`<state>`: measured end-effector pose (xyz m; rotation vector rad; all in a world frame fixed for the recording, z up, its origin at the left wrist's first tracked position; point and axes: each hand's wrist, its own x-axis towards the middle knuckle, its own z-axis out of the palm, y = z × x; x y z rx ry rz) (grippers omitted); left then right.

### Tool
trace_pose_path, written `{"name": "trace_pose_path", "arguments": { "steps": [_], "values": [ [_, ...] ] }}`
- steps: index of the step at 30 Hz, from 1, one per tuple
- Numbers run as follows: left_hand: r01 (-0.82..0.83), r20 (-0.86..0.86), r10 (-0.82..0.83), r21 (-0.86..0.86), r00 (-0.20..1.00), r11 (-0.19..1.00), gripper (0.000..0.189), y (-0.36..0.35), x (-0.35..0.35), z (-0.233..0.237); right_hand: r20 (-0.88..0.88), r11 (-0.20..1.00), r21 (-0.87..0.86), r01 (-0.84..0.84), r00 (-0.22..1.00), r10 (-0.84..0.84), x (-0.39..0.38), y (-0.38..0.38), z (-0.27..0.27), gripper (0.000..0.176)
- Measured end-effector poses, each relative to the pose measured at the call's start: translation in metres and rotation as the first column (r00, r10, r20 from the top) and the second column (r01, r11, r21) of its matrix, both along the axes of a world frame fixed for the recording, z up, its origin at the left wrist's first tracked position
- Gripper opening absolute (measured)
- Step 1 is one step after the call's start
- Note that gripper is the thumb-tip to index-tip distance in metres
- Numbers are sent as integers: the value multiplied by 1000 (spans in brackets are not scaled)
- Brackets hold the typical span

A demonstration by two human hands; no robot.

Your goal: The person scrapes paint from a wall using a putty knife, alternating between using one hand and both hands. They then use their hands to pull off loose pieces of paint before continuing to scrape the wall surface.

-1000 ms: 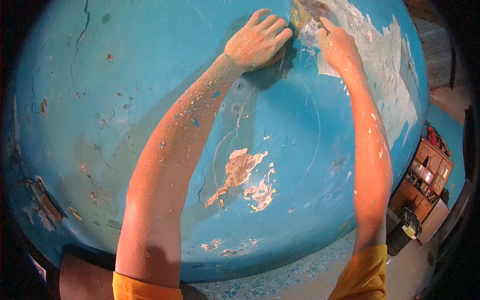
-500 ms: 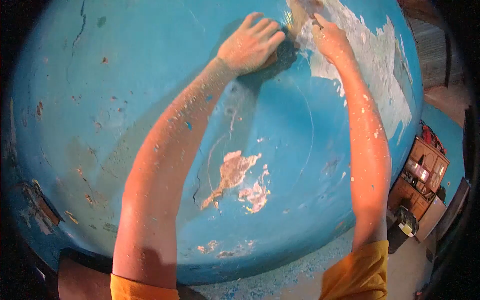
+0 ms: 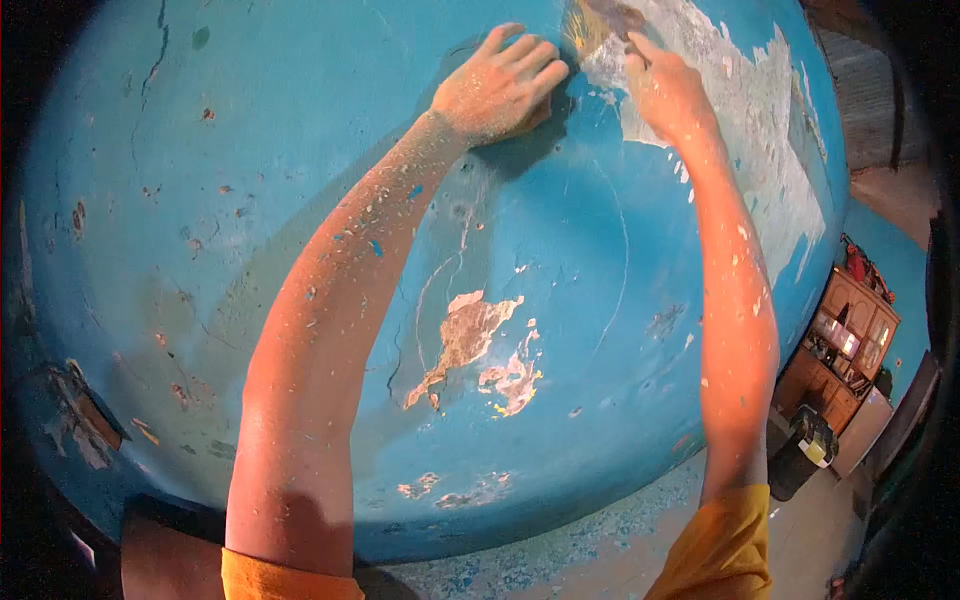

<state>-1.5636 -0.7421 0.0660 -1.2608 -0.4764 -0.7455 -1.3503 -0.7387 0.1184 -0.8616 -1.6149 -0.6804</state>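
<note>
My left hand (image 3: 500, 85) rests against the blue painted wall (image 3: 330, 120), its fingers apart and bent; the fingertips and the palm side are hidden. My right hand (image 3: 672, 92) is closed around a paint scraper (image 3: 622, 17), which is blurred and mostly hidden. The scraper is at the edge of a bare grey-white patch (image 3: 765, 145), near the top of the view. Yellowish streaks show beside the scraper. Paint flakes cling to both my forearms.
Smaller peeled patches (image 3: 470, 335) mark the wall lower down. Paint chips litter the floor (image 3: 560, 560) below it. To the right stand a wooden cabinet (image 3: 845, 335) and a black bin (image 3: 797, 460). A brown object (image 3: 165, 555) lies at the lower left.
My right hand has shifted slightly right and down with the scraper. My left hand stays in nearly the same place on the wall.
</note>
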Motion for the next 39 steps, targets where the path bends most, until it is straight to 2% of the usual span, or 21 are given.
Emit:
{"name": "trace_pose_path", "arguments": {
  "steps": [2,5,6,9,11,13,14,16,17,19,20,22,23,25,26,28,29,31,32,37,39],
  "values": [
    [4,-23,-3,2,1000,1000,30,1,4,5,15,996,1,94,996,-94,-4,-2,6,47],
    [1,26,0,-40,1000,999,31,1,2,9,-118,1000,10,21,993,-20,-31,11,71,42],
    [-16,14,16,-15,1000,1000,32,-3,-1,9,-110,1000,5,10,994,-9,-31,16,70,42],
    [17,8,-17,-25,1000,1000,34,-5,0,3,106,999,29,28,994,-31,0,12,40,47],
    [43,8,-43,-25,999,999,35,-6,-3,1,113,1000,-5,18,993,-17,4,3,16,47],
    [19,-38,-20,-26,999,999,36,-1,4,3,157,962,258,96,978,-140,15,20,12,47],
    [39,-40,-39,15,998,999,34,2,3,6,152,958,269,99,978,-144,15,23,28,47],
    [48,-18,-47,7,999,999,34,0,3,6,116,971,169,167,975,-188,7,36,58,47],
    [59,10,-59,-2,998,998,33,-1,3,4,117,972,164,166,975,-186,5,24,53,47],
    [67,5,-67,-21,998,998,33,1,2,1,170,969,-65,239,959,-225,0,-12,41,47],
    [70,-8,-70,-23,998,997,32,0,0,3,169,969,-63,239,959,-226,2,-4,37,47],
    [66,-8,-66,-7,998,998,32,0,0,2,150,943,295,156,967,-207,11,23,28,49],
    [60,-12,-60,10,998,998,32,-1,1,3,147,940,303,157,967,-209,7,18,37,49],
    [58,-5,-58,5,998,998,32,0,3,5,112,973,42,226,967,-229,-7,12,63,49],
    [56,14,-56,-12,998,998,32,1,1,4,115,975,42,220,968,-223,-11,20,68,49],
    [87,12,-86,-62,996,994,32,2,3,-5,28,985,120,123,991,-127,-2,44,55,47],
    [92,1,-92,-61,996,994,32,-1,-1,2,28,984,129,120,992,-125,-4,22,51,47],
    [76,-13,-77,-54,997,996,32,-1,-2,-1,-87,958,-278,-77,995,55,-10,-35,17,48],
    [74,-35,-75,-22,997,997,32,-1,0,1,-88,958,-275,-74,995,51,-8,-31,14,48],
    [66,21,-66,1,998,998,30,1,-3,1,-41,995,30,-91,995,92,-5,19,-5,45],
    [73,23,-73,11,997,997,30,1,0,2,-49,996,18,-85,995,86,-2,13,-44,45]
  ]
}}
